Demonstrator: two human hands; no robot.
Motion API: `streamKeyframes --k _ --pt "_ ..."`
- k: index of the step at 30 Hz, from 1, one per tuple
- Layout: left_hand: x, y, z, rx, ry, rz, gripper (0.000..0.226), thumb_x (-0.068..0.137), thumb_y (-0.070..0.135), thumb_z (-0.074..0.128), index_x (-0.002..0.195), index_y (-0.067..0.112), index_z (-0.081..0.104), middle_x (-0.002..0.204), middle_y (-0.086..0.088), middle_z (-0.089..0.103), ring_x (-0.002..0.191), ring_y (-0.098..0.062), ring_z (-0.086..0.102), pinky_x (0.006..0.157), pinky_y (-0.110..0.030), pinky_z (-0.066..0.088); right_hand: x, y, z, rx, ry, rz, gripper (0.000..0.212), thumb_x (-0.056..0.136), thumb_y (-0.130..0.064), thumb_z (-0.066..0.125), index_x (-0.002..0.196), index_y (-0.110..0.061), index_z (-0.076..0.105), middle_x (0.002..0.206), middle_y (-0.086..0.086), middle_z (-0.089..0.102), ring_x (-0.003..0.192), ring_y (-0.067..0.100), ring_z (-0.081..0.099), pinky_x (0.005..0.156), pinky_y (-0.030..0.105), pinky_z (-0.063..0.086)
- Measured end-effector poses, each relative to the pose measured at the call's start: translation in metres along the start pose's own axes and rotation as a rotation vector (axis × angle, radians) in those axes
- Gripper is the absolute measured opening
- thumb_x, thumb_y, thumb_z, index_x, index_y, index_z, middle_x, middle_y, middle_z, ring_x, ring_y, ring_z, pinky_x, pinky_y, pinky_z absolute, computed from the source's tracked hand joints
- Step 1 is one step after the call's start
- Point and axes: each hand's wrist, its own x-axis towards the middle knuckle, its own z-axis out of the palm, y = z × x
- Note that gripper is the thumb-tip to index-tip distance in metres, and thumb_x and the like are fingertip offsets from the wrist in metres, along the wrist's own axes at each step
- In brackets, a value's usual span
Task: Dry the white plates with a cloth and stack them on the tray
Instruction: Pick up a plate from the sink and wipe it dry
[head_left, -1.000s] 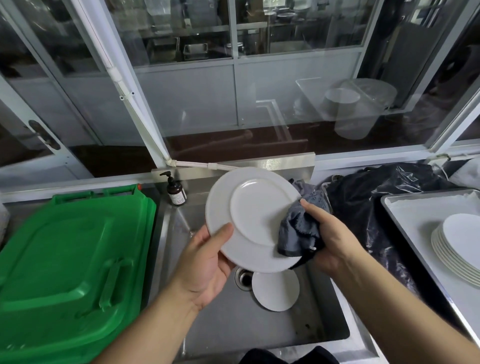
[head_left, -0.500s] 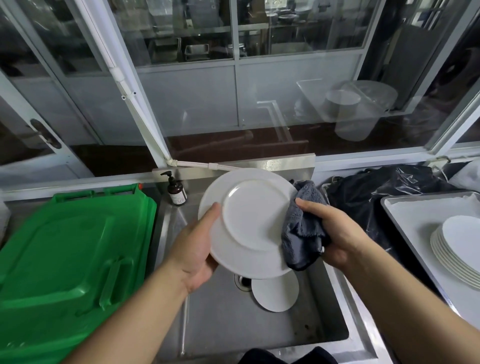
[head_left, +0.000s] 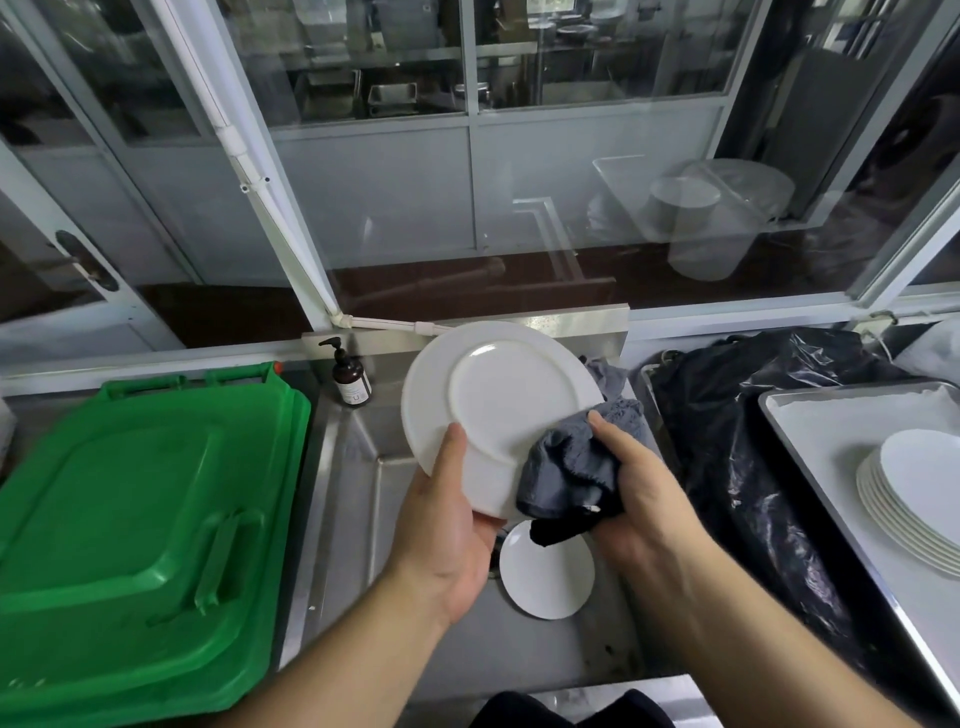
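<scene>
Left hand (head_left: 447, 525) grips the white plate (head_left: 498, 410) by its lower edge w/ thumb on the underside, tilted up over the sink (head_left: 358, 519). Right hand (head_left: 636, 499) is clamped on the dark cloth (head_left: 569, 475), pressing it to the plate's lower right rim. Another small plate (head_left: 548, 577) sits in the sink btm. Dried stack (head_left: 914, 493) is on the tray (head_left: 821, 421), far right.

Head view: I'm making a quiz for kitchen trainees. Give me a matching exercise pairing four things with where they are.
Things:
1. held plate
2. small plate
3. plate stack
4. soap bottle

Places:
A. on the tray
B. at the sink's back left corner
C. on the sink floor
D. in the left hand

Pairs: 1-D, 2-C, 3-A, 4-B
</scene>
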Motion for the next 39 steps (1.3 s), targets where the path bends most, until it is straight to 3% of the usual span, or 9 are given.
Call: streamKeyframes --k 4,9,13,17,21,26,30,33,39 --pt "0.006 0.023 -0.014 0.057 -0.02 -0.002 0.031 0.078 0.037 0.068 0.101 0.028 0.087 0.12 -0.011 0.079 0.099 -0.022 0.079 0.082 -0.038 0.06 0.004 -0.03 -0.009 -0.16 -0.062 0.033 0.05 0.091 -0.019 0.075 0.136 0.002 0.067 0.119 0.019 0.078 0.102 0.035 0.078 0.089 0.051 0.065" --pt "0.012 0.056 -0.015 0.247 -0.036 -0.02 0.053 0.088 0.045 0.067 0.134 0.018 0.071 0.127 -0.015 0.076 0.122 -0.036 0.069 0.112 -0.057 0.048 0.006 -0.06 -0.004 -0.349 -0.114 0.024 0.066 0.073 -0.019 0.083 0.132 0.005 0.069 0.119 0.023 0.078 0.091 0.034 0.08 0.072 0.042 0.066" --pt "0.014 0.057 -0.005 0.273 0.038 0.082 0.035 0.103 0.038 0.063 0.131 0.021 0.07 0.117 -0.01 0.08 0.111 -0.034 0.075 0.1 -0.055 0.058 0.008 -0.057 0.01 -0.257 -0.095 0.002 0.055 0.089 -0.018 0.076 0.139 0.002 0.066 0.125 0.02 0.076 0.1 0.035 0.078 0.079 0.044 0.066" --pt "0.008 0.038 0.005 0.156 0.054 0.18 0.024 0.107 0.034 0.057 0.127 0.026 0.07 0.115 0.0 0.081 0.103 -0.02 0.078 0.075 -0.036 0.065 0.009 -0.04 0.016 -0.121 -0.024 -0.043 0.046 0.1 -0.021 0.069 0.141 0.001 0.065 0.134 0.02 0.072 0.118 0.038 0.072 0.099 0.053 0.059" --pt "-0.002 0.016 0.018 -0.025 0.046 0.098 0.027 0.111 0.032 0.051 0.133 0.03 0.064 0.12 -0.001 0.08 0.106 -0.018 0.078 0.075 -0.034 0.066 0.001 -0.014 0.018 -0.131 0.008 0.003 0.039 0.101 -0.036 0.069 0.126 -0.007 0.076 0.121 0.016 0.079 0.099 0.04 0.076 0.088 0.072 0.055" --pt "-0.006 0.014 0.006 -0.026 0.014 0.017 0.037 0.1 0.022 0.058 0.135 0.019 0.066 0.129 -0.012 0.075 0.113 -0.026 0.075 0.077 -0.037 0.065 0.002 -0.02 0.004 -0.116 0.006 0.033 0.049 0.099 -0.029 0.071 0.139 -0.001 0.068 0.132 0.017 0.074 0.123 0.042 0.07 0.097 0.064 0.055" --pt "0.004 0.04 -0.009 0.126 0.01 0.03 0.035 0.088 0.04 0.062 0.11 0.024 0.084 0.12 -0.01 0.079 0.104 -0.024 0.078 0.092 -0.042 0.058 0.003 -0.043 -0.005 -0.242 -0.1 0.03 0.055 0.087 -0.022 0.078 0.135 0.002 0.068 0.124 0.021 0.076 0.103 0.037 0.077 0.081 0.05 0.065" --pt "0.013 0.06 -0.016 0.268 -0.062 -0.002 0.05 0.094 0.049 0.058 0.132 0.019 0.074 0.128 -0.014 0.075 0.121 -0.035 0.07 0.109 -0.052 0.051 0.005 -0.06 -0.007 -0.364 -0.157 -0.044 0.063 0.075 -0.019 0.083 0.131 0.003 0.068 0.114 0.024 0.078 0.091 0.036 0.079 0.075 0.044 0.065" --pt "0.016 0.056 -0.015 0.308 0.037 0.049 0.036 0.101 0.048 0.062 0.124 0.023 0.075 0.113 -0.009 0.081 0.1 -0.031 0.079 0.077 -0.043 0.064 0.008 -0.053 0.005 -0.29 -0.099 -0.086 0.056 0.083 -0.018 0.081 0.135 -0.002 0.067 0.122 0.023 0.076 0.104 0.038 0.077 0.086 0.05 0.065"
